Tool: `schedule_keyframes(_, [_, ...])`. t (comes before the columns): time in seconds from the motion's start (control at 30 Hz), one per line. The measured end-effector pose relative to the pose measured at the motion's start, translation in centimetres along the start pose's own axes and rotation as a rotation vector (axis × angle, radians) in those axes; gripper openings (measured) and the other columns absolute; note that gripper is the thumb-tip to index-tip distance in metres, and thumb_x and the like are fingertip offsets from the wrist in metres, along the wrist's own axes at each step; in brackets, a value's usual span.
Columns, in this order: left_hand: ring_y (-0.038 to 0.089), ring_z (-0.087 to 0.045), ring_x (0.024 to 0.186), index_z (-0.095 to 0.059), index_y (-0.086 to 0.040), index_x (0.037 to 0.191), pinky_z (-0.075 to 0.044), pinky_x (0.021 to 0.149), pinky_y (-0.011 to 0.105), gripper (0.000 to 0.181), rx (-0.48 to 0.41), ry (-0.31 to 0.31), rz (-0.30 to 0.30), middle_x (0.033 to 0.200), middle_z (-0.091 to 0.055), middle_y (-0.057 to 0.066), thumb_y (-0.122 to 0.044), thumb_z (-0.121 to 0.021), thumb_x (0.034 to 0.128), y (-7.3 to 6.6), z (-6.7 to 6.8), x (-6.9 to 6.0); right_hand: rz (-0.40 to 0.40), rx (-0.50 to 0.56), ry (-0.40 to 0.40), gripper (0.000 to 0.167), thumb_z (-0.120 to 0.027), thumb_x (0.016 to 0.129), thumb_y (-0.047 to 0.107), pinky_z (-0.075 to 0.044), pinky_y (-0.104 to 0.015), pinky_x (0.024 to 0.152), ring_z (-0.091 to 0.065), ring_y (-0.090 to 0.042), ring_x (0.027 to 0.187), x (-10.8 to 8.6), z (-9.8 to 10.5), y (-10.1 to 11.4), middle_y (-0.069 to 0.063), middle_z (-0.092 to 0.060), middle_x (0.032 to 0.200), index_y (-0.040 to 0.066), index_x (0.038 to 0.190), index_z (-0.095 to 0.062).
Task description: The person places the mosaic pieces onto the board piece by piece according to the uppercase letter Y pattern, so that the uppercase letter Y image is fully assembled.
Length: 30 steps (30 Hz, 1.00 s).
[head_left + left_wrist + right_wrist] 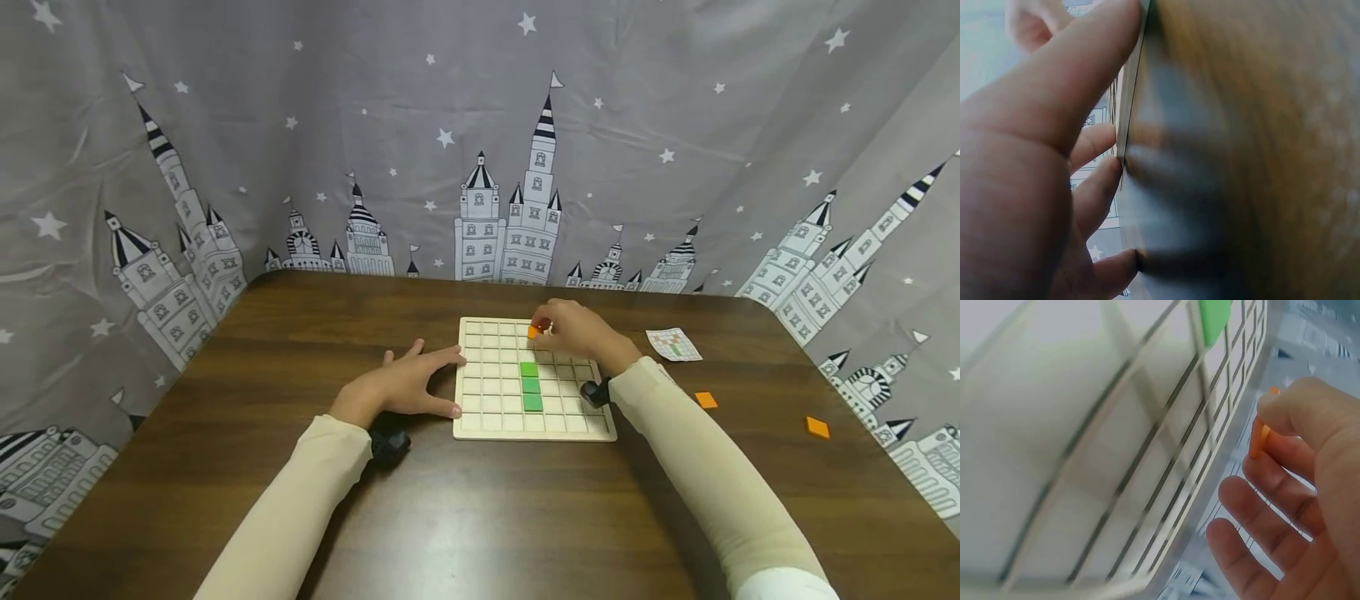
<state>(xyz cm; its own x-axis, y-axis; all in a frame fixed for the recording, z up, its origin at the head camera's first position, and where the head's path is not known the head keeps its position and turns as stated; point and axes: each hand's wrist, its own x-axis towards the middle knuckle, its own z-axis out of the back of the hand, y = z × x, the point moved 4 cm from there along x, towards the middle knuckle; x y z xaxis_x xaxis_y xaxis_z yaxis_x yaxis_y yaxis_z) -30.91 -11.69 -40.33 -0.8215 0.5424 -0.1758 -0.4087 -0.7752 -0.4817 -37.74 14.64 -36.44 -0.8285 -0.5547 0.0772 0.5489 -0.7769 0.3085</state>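
In the head view, a pale wooden grid board [491,423] lies on the brown table, with three green tiles [531,385] in a column near its middle. My right hand [577,332] is over the board's far side, pinching a small orange tile [532,332] between thumb and index finger. The right wrist view shows the orange tile [1256,439] apart from the board surface, the other fingers extended loosely. My left hand [401,385] is spread at the board's left edge, thumb and fingertips touching it, as the left wrist view also shows.
To the right of the board, a small printed card [674,344] with a coloured grid pattern lies on the table [360,533]. Two loose orange tiles lie farther right, one nearer [706,400] and one farther out [817,427]. A grey castle-patterned curtain [375,108] hangs behind the table.
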Motion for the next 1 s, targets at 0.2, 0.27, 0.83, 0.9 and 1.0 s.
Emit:
schedule_keyframes(0.2, [0.045, -0.001, 0.151, -0.042, -0.027, 0.154, 0.0, 0.107, 0.078, 0.084, 0.006, 0.013, 0.002, 0.166, -0.023, -0.003, -0.057, -0.078, 0.0835, -0.3, -0.2, 0.3, 0.007, -0.029, 0.072, 0.024, -0.076, 0.093, 0.025, -0.051, -0.039, 0.088, -0.061, -0.023, 0.101, 2.6, -1.4, 2.5, -0.005, -0.064, 0.109, 0.009, 0.111, -0.073])
schedule_keyframes(0.27, [0.045, 0.0, 0.151, -0.042, -0.027, 0.154, 0.0, 0.107, 0.078, 0.084, 0.008, 0.017, -0.002, 0.166, -0.022, -0.004, -0.057, -0.077, 0.0838, -0.4, -0.3, 0.4, 0.013, -0.047, 0.087, 0.023, -0.075, 0.094, 0.027, -0.052, -0.038, 0.088, -0.062, -0.022, 0.101, 3.1, -2.0, 3.1, -0.005, -0.064, 0.11, 0.01, 0.11, -0.073])
schedule_keyframes(0.83, [0.044, 0.0, 0.151, -0.042, -0.027, 0.154, 0.001, 0.106, 0.079, 0.083, 0.008, 0.006, 0.002, 0.166, -0.023, -0.003, -0.056, -0.077, 0.0845, -0.1, -0.4, 0.2, 0.014, -0.111, 0.161, 0.018, -0.072, 0.097, 0.022, -0.053, -0.038, 0.089, -0.064, -0.021, 0.102, 4.4, -3.1, 4.6, -0.004, -0.066, 0.11, 0.011, 0.11, -0.074])
schedule_keyframes(0.9, [0.044, 0.0, 0.151, -0.042, -0.027, 0.154, 0.001, 0.106, 0.079, 0.083, 0.006, 0.003, 0.004, 0.166, -0.023, -0.003, -0.055, -0.078, 0.0845, 0.0, -0.3, 0.1, 0.003, -0.11, 0.165, 0.02, -0.073, 0.096, 0.023, -0.053, -0.038, 0.09, -0.064, -0.021, 0.105, 4.6, -3.1, 4.7, -0.004, -0.066, 0.112, 0.011, 0.112, -0.075])
schedule_keyframes(1.0, [0.043, 0.0, 0.151, -0.042, -0.027, 0.154, 0.002, 0.106, 0.079, 0.083, 0.006, 0.001, 0.009, 0.166, -0.023, -0.003, -0.055, -0.078, 0.0847, 0.1, -0.1, 0.0, -0.033, -0.113, 0.166, 0.023, -0.074, 0.095, 0.025, -0.052, -0.04, 0.093, -0.062, -0.021, 0.111, 4.9, -3.1, 4.8, -0.003, -0.066, 0.116, 0.014, 0.115, -0.077])
